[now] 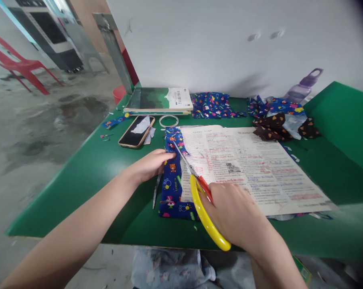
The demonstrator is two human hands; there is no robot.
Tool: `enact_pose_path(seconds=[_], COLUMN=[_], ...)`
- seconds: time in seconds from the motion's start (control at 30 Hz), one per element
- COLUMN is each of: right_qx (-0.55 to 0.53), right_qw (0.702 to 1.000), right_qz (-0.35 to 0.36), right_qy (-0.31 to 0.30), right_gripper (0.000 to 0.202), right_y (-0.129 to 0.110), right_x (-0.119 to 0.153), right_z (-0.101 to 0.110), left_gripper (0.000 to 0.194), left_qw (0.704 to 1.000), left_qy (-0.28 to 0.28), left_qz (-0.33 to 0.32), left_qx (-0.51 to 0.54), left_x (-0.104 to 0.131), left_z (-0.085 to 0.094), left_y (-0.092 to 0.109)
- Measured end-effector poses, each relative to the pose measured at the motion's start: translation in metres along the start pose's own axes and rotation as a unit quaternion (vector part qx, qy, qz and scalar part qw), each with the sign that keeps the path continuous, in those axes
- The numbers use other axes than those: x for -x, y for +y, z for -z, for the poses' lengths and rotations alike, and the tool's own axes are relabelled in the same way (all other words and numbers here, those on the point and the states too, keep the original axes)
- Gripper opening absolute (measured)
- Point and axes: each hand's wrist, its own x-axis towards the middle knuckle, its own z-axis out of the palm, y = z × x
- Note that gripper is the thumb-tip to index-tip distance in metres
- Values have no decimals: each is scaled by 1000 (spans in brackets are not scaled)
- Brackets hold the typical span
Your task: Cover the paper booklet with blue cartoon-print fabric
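Yellow-handled scissors (197,196), gripped in my right fingers (219,192), reached over blue cloth (171,178), pinched by my left fingers (166,156)!

Scissor handles (209,226) glossy plastic; paper (244,176) matt.

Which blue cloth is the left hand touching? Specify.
The blue cloth bordering the printed sheet on its left; others lie apart from the left hand.
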Motion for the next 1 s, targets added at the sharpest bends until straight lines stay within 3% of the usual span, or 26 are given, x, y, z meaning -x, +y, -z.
enact_pose_path(seconds=[0.5,0.77,1.0], right_qx=[5,-31,-34], right_qw=[1000,999,999], right_qz=[12,-22,-28], right_qy=[-14,-14,-30], right_gripper=[49,49,51], right_y=[2,1,-2], right_x=[2,3,2], right_z=[1,-2,0], left_gripper=[19,37,37], left_qw=[997,998,997], left_qy=[-35,47,61], left_qz=[18,-9,-18], left_qx=[60,30,42], left_x=[0,6,5], left_z=[-1,-12,-17], left_y=[0,-2,-5])
